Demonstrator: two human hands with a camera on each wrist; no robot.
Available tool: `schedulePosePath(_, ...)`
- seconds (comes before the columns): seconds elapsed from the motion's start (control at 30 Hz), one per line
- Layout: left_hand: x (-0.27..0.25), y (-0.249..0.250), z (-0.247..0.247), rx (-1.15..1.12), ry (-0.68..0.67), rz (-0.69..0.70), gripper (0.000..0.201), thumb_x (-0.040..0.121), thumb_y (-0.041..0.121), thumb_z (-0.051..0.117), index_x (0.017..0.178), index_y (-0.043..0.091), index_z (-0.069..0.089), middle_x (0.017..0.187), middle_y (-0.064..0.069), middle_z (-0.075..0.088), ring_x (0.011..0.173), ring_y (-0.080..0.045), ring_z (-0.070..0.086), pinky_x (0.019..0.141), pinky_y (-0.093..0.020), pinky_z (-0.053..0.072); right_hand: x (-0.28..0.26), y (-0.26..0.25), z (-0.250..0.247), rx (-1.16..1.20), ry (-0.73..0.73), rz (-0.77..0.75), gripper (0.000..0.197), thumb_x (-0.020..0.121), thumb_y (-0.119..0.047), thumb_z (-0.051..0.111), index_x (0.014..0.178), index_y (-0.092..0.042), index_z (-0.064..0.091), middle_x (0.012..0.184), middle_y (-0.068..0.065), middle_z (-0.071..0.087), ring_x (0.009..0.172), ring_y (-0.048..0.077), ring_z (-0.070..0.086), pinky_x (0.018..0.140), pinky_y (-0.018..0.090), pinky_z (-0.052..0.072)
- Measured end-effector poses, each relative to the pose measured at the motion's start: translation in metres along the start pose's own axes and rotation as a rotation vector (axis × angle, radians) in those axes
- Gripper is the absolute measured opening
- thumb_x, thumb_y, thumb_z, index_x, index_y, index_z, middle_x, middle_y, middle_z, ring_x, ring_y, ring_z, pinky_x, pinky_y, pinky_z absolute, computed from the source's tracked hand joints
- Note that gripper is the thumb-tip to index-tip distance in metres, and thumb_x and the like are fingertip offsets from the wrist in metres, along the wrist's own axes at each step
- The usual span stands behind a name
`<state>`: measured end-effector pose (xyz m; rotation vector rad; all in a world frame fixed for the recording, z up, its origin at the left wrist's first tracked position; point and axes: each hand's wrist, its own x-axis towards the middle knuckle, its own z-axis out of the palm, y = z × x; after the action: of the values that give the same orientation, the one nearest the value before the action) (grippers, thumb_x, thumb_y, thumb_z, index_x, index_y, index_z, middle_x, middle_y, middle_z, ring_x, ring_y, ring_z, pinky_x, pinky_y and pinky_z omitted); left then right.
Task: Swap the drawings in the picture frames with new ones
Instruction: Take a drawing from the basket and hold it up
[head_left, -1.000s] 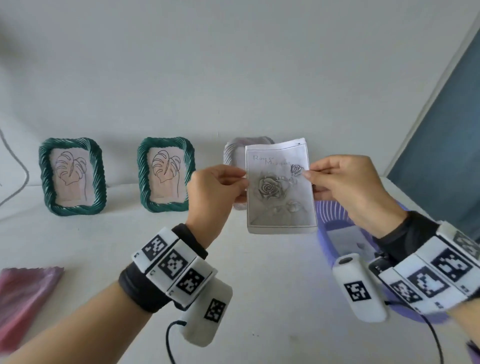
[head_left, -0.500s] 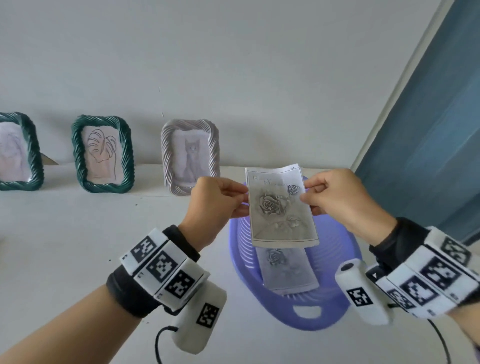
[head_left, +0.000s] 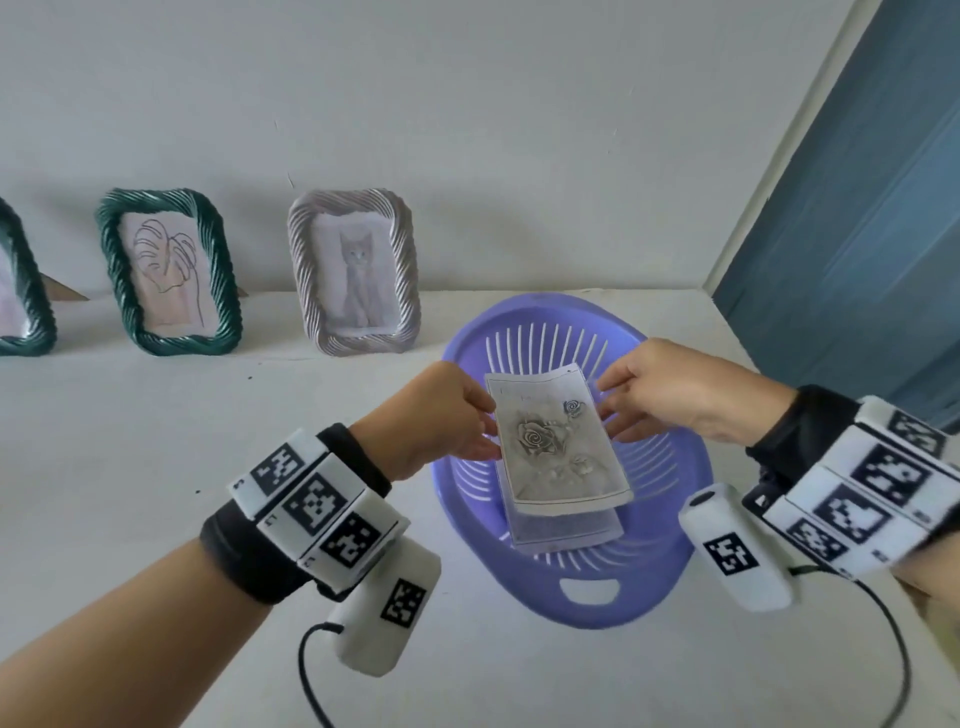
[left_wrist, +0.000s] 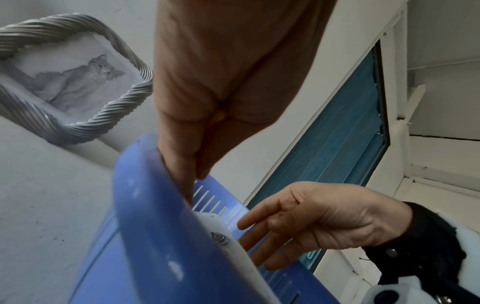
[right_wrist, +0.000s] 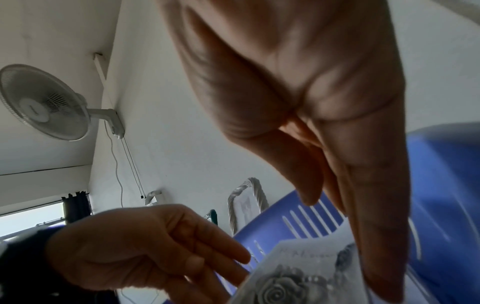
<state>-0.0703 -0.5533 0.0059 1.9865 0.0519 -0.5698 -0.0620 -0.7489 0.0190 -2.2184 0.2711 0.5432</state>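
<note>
Two hands over purple basket (head_left: 670, 577) near desk's right edge: left hand (head_left: 441, 415) and right hand (head_left: 680, 395), fingers loosely straight, letting rose drawing (head_left: 558, 447) drop. Left wrist: cat picture in grey frame (left_wrist: 124, 102), apparently swapped. Right wrist: both hands slack beside drawing; green frames seemingly pending.

frames: 3 – green frame (head_left: 169, 270), second green frame (head_left: 23, 291) cut off at left edge, silver frame (head_left: 353, 273) | rose drawings: 2 – top sheet (head_left: 558, 447), lower sheet (head_left: 566, 527) | basket (head_left: 670, 571): 1 | wall fan (right_wrist: 43, 101): 1
</note>
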Motion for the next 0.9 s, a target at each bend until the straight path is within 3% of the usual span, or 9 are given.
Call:
schedulePosePath(0.17, 0.009, 0.000, 0.003, 0.106, -0.047, -0.059, 0.035, 0.081, -0.017, 0.049, 0.114, -0.009, 0.054, 0.113, -0.024, 0.062, 0.102, -0.037, 0.063, 0.095, -0.046, 0.048, 0.003, 0.006, 0.000, 0.000, -0.094, 0.072, 0.029, 0.092, 0.011, 0.035, 0.117, 0.005, 0.049, 0.104, 0.024, 0.061, 0.088, 0.031, 0.062, 0.066, 0.028, 0.053)
schedulePosePath(0.37, 0.009, -0.001, 0.013, 0.228, -0.180, -0.124, 0.019, 0.084, -0.012, 0.045, 0.098, -0.007, 0.057, 0.111, -0.025, 0.062, 0.100, -0.029, 0.064, 0.092, -0.042, 0.051, 0.007, 0.009, 0.000, -0.033, -0.188, 0.116, 0.026, 0.092, 0.010, 0.038, 0.111, 0.000, 0.053, 0.115, 0.022, 0.061, 0.088, 0.026, 0.063, 0.065, 0.030, 0.050)
schedulePosePath(0.5, 0.012, 0.003, 0.017, 0.341, -0.153, -0.145, 0.025, 0.088, -0.007, 0.043, 0.077, 0.015, 0.049, 0.098, -0.013, 0.056, 0.090, -0.021, 0.056, 0.090, -0.035, 0.051, 0.009, 0.008, -0.001, -0.075, -0.229, 0.130, 0.029, 0.092, 0.010, 0.038, 0.111, -0.004, 0.054, 0.118, 0.017, 0.061, 0.084, 0.020, 0.063, 0.062, 0.029, 0.051)
schedulePosePath(0.63, 0.015, 0.006, 0.020, 0.409, -0.197, -0.172, 0.018, 0.088, -0.004, 0.045, 0.082, 0.013, 0.050, 0.099, -0.013, 0.056, 0.096, -0.026, 0.061, 0.092, -0.038, 0.052, 0.011, 0.007, -0.002, -0.125, -0.234, 0.131, 0.029, 0.093, 0.006, 0.041, 0.117, -0.003, 0.054, 0.118, 0.014, 0.060, 0.087, 0.020, 0.062, 0.063, 0.030, 0.052)
schedulePosePath(0.73, 0.017, 0.007, 0.022, 0.434, -0.217, -0.184, 0.013, 0.089, -0.002, 0.046, 0.096, 0.008, 0.050, 0.108, -0.018, 0.061, 0.106, -0.033, 0.062, 0.090, -0.041, 0.053, 0.012, 0.006, -0.002, -0.140, -0.257, 0.153, 0.029, 0.094, 0.006, 0.039, 0.120, 0.000, 0.051, 0.111, 0.014, 0.058, 0.079, 0.020, 0.060, 0.064, 0.031, 0.052)
schedulePosePath(0.9, 0.019, 0.008, 0.023, 0.439, -0.239, -0.221, 0.021, 0.088, -0.001, 0.048, 0.075, 0.015, 0.044, 0.118, -0.023, 0.060, 0.105, -0.033, 0.063, 0.090, -0.044, 0.052, 0.013, 0.005, 0.000, -0.210, -0.277, 0.154, 0.028, 0.095, 0.004, 0.036, 0.119, 0.002, 0.050, 0.086, 0.007, 0.056, 0.079, 0.025, 0.058, 0.062, 0.031, 0.050)
